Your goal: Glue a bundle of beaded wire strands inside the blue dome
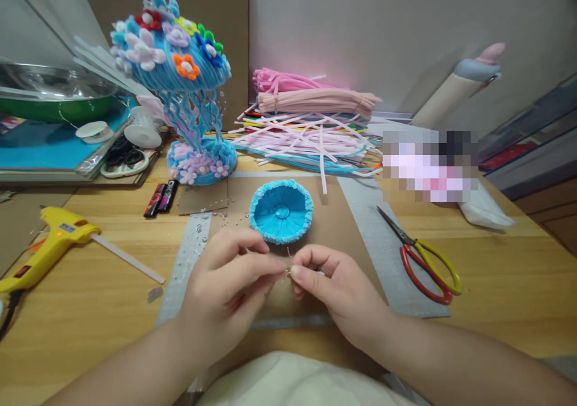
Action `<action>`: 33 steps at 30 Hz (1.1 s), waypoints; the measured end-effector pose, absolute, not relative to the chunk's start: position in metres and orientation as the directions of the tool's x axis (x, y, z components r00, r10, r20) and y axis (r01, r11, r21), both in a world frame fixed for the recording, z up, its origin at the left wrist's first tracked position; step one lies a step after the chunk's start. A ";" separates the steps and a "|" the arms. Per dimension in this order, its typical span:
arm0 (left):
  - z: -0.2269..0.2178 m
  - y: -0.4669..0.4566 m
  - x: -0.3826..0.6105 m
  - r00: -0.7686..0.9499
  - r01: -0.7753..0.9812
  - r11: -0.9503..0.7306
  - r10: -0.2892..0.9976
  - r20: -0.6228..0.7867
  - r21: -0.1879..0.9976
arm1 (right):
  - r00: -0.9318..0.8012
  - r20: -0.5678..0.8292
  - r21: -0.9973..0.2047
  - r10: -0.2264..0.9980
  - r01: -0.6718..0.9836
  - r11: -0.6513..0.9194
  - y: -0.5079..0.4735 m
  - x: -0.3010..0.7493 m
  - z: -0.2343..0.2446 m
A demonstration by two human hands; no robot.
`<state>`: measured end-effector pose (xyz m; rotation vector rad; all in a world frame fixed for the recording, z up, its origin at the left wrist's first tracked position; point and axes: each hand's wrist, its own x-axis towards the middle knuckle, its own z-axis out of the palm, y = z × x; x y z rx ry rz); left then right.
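Note:
My left hand (229, 280) and my right hand (331, 283) meet over the middle of the mat. Both pinch a small, thin shiny strand (289, 269) between thumb and fingertips; it is too fine to make out fully. Just beyond them, a bright blue bowl-shaped piece (259, 214) with a fluffy edge lies with its hollow side showing and a round blue button (282, 212) at its centre. Small clear beads (199, 229) are scattered left of it.
Left lie a yellow glue gun (67, 232) with a glue stick and two batteries (154, 200). A flowered blue jellyfish-like decoration (184, 57) stands behind. Pipe cleaners (315, 103) are piled at the back. Red-and-yellow-handled scissors (424, 265) rest at right on the grey mat (365, 196).

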<state>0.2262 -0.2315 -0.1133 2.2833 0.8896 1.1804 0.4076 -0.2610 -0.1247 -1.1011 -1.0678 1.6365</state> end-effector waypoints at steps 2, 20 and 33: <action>-0.114 -0.232 0.225 0.444 0.378 -0.788 0.615 0.652 0.486 | -0.215 -0.189 -0.952 0.958 -0.201 -0.233 -0.262 0.407 -0.127; -0.114 -0.234 0.223 0.434 0.296 -0.700 0.704 0.562 0.649 | -0.256 -0.161 -0.875 0.953 -0.410 -0.258 -0.263 0.404 -0.128; -0.118 -0.232 0.238 0.427 -0.137 0.170 0.899 -0.097 0.976 | -0.086 0.050 -0.996 0.995 -0.079 0.043 -0.262 0.404 -0.129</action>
